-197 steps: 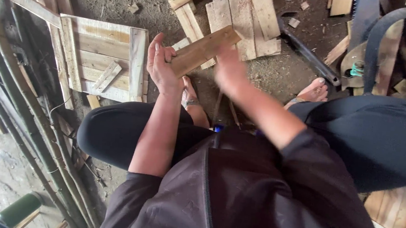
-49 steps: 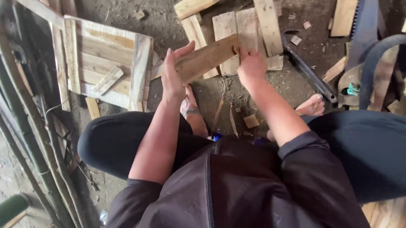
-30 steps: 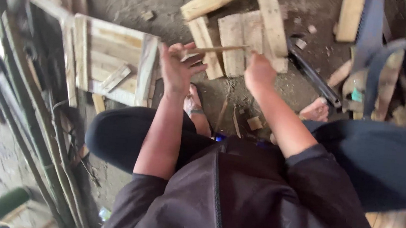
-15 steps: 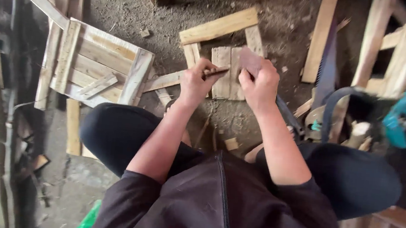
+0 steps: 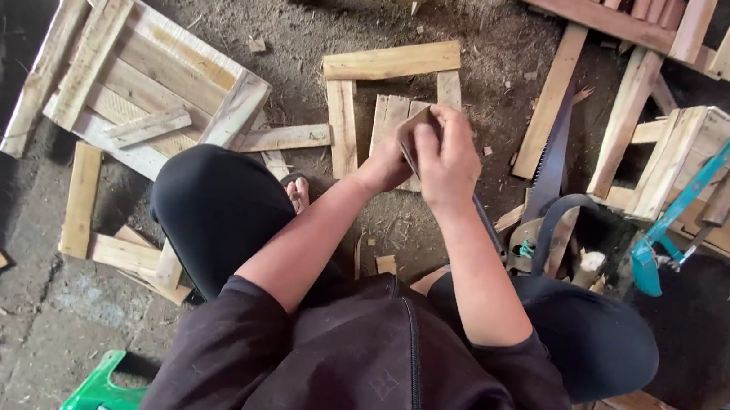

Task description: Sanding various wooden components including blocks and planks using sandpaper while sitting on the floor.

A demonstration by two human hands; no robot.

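A: Where was the small flat pale wooden board (image 5: 412, 131)?

B: Held up on edge above the short pale planks (image 5: 389, 119) lying on the dirt floor (image 5: 224, 0), pinched between both hands. The left hand (image 5: 385, 167) gripped its near side, fingers closed around it; the right hand (image 5: 449, 157) curled shut over its top.

A: Why both hands?

B: Likely to steady it while turning it. A long-toothed handsaw (image 5: 553, 161) lay right of those planks, within reach.
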